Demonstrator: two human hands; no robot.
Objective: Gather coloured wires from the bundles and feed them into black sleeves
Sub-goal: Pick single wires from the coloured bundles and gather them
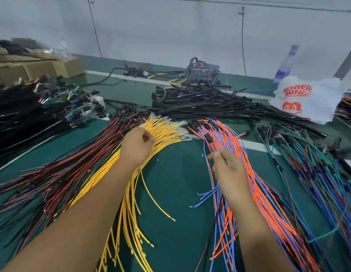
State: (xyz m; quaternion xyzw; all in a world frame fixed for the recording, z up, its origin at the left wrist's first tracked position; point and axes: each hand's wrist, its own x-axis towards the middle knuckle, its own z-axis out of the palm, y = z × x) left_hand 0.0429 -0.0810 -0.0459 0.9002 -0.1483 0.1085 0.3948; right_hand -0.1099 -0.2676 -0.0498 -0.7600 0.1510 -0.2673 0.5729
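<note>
A fan of yellow wires (131, 193) lies on the green table (180, 222), and my left hand (136, 146) has its fingers curled on the wires near their far ends. To the right lies an orange and blue wire bundle (255, 189). My right hand (227, 169) pinches thin wires of that bundle between thumb and forefinger. A red and black wire bundle (59, 173) spreads at the left. A green, blue and dark bundle (312, 165) lies at the right. A heap of black sleeves (206, 103) sits beyond the wires.
Finished black harnesses (33, 110) pile up at the far left beside cardboard boxes (43, 65). A white plastic bag (306, 99) and a clear bottle (286, 63) stand at the back right. A grey device (202, 69) with cables sits by the wall.
</note>
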